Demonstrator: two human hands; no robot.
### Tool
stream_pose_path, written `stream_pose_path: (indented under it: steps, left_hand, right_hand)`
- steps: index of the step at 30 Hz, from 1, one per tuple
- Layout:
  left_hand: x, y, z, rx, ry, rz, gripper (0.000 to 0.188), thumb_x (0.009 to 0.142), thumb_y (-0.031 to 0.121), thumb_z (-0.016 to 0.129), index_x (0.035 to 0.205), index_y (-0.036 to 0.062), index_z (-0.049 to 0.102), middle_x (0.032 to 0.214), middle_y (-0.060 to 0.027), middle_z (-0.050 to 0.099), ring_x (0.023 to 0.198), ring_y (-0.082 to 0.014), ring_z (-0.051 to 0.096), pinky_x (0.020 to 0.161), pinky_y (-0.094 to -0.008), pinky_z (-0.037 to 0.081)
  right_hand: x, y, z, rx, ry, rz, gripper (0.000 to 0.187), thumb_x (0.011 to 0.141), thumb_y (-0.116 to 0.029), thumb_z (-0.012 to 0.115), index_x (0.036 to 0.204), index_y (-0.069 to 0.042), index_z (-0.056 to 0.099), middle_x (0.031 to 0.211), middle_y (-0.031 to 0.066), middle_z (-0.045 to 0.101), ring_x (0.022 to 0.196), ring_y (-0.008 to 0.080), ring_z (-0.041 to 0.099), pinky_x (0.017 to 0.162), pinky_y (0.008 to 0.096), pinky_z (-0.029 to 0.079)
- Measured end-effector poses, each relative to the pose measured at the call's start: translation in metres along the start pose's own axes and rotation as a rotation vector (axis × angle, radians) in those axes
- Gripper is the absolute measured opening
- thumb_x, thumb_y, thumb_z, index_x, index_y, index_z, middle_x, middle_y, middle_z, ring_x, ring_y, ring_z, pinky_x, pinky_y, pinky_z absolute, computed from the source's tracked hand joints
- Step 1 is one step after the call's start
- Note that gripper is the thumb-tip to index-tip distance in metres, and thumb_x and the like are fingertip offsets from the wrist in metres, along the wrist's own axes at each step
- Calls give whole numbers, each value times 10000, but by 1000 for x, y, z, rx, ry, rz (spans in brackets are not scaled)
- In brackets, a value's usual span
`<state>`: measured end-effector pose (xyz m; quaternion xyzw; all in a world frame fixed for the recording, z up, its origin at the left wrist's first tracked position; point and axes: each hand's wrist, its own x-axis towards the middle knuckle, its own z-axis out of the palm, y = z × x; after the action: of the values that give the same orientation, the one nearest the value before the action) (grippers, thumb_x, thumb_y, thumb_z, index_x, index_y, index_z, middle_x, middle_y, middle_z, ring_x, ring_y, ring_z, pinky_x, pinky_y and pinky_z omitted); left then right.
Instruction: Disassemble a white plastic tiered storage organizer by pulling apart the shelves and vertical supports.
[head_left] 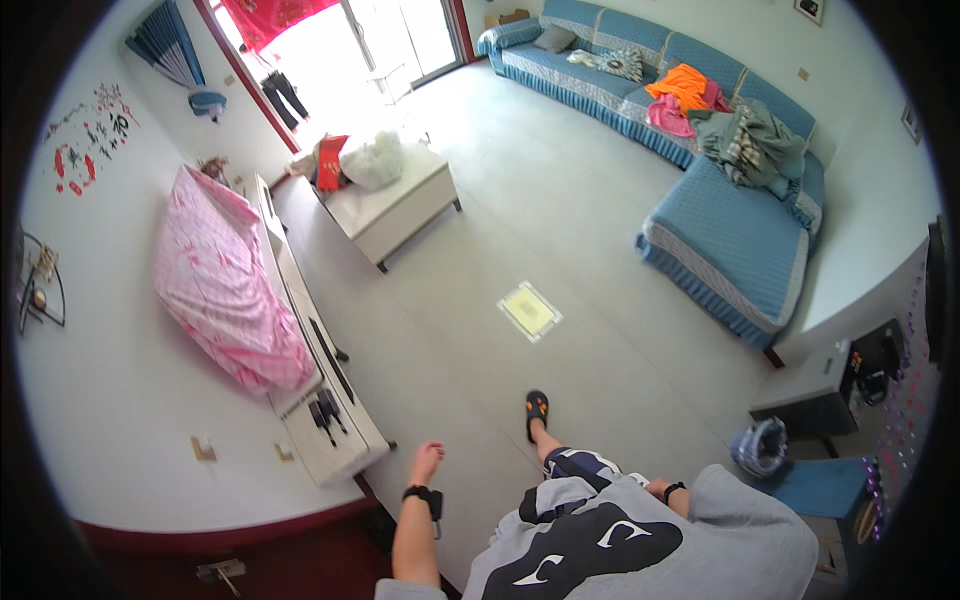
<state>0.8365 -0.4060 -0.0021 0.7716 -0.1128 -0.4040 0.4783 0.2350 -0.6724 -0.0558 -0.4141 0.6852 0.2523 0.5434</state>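
My left hand (428,463) hangs at my left side, with a black band and a small dark device on the wrist. Its fingers are loosely bent and apart, with nothing seen in them; the white cabinet end is nearest to it. At my right hip, my right hand (658,487) has its fingers curled in beside a small white thing (640,480), whose kind I cannot make out. A dark band circles that wrist, and the grey shirt hides part of the arm. One foot in a dark clog (537,412) with orange spots is out in front on the tiled floor.
A yellow sheet with a white border (530,311) lies on the floor ahead. A low white cabinet (335,440) with a pink cloth (225,290) runs along the left. A coffee table (405,215) stands beyond. Right are a blue sofa (725,235) and a bin (762,447).
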Motion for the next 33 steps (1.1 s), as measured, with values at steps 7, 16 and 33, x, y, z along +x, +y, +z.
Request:
stream_pose_path:
  steps: [7, 16, 33]
  left_hand:
    - [101, 85, -24, 15, -70, -496, 276, 927, 147, 494, 1094, 28, 680, 871, -99, 726, 727, -186, 690, 618, -315, 513]
    - [201, 98, -47, 797, -445, -217, 216, 895, 178, 559, 801, 51, 707, 757, -103, 702, 664, -178, 670, 547, -323, 493]
    - [949, 656, 66, 405, -342, 265, 259, 958, 159, 522, 1053, -19, 685, 812, -92, 705, 722, -171, 662, 638, -312, 525]
  right_hand:
    - [60, -456, -64, -415, 241, -625, 223, 824, -189, 638, 990, -61, 711, 733, 146, 697, 618, 247, 678, 544, 393, 520]
    - [-75, -836, -118, -256, 466, -1057, 424, 876, -284, 615, 1250, -86, 618, 1043, 224, 713, 1000, 422, 670, 865, 520, 534]
    - [72, -752, -135, -315, -447, 210, 396, 760, -366, 788, 1033, -79, 785, 1000, 96, 762, 890, 278, 703, 755, 445, 539]
